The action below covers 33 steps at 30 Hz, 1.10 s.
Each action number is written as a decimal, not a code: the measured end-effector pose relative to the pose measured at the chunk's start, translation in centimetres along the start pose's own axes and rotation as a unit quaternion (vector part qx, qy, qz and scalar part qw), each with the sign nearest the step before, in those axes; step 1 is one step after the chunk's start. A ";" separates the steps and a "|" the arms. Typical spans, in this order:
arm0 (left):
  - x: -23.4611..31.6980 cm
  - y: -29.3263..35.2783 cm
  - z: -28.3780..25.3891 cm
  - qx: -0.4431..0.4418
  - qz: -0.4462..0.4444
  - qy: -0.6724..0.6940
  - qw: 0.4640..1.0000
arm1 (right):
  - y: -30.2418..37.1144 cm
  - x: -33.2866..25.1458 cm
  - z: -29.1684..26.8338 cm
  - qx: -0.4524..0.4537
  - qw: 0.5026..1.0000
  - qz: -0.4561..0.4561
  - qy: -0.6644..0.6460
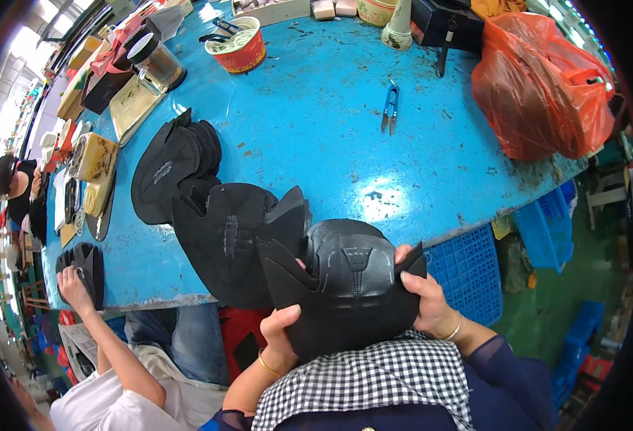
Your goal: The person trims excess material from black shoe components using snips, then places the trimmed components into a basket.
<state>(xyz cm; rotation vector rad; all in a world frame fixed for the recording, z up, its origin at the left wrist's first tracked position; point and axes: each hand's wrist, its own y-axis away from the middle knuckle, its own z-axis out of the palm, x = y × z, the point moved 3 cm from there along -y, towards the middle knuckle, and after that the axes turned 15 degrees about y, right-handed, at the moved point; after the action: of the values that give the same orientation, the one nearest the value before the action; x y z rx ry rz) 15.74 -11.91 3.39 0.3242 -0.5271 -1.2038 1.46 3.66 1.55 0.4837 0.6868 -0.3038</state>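
Note:
In front of my lap I hold a stack of black shoe uppers (356,287), the top one shiny at its middle with pale stitched lines. My left hand (280,332) grips its lower left side, thumb on top. My right hand (426,296) is closed on the pointed flap at the right, thumb in front and a fingertip showing behind. Just beyond, on the table, a second pile of black uppers (219,230) touches the held stack or lies right behind it. Farther left a third fanned pile (176,169) rests on the blue surface. The fingers under the stack are hidden.
Thread snips (390,108) lie on the blue table (309,115). A red bowl (241,61), a jar (155,61) and a red plastic bag (539,86) stand farther off. At left, a co-worker's hand (74,287) touches black pieces. Blue crates (467,269) sit right.

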 end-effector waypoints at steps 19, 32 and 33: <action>14.6 4.4 -5.8 0.126 0.473 -0.486 0.724 | -6.7 -10.0 2.1 0.229 0.502 -0.435 0.712; 13.2 -0.9 -1.8 0.015 0.255 -0.292 0.922 | -8.1 -1.2 5.8 -0.024 0.697 -0.226 0.680; 12.3 -0.6 -1.1 -0.005 0.287 -0.240 0.927 | -8.2 -1.2 5.5 -0.016 0.733 -0.181 0.655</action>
<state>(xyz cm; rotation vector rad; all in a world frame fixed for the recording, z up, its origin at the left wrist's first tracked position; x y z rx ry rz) 19.08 -23.71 4.76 -0.1462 -0.9632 -0.7006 0.01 -6.01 3.33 0.4842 2.2026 -0.2805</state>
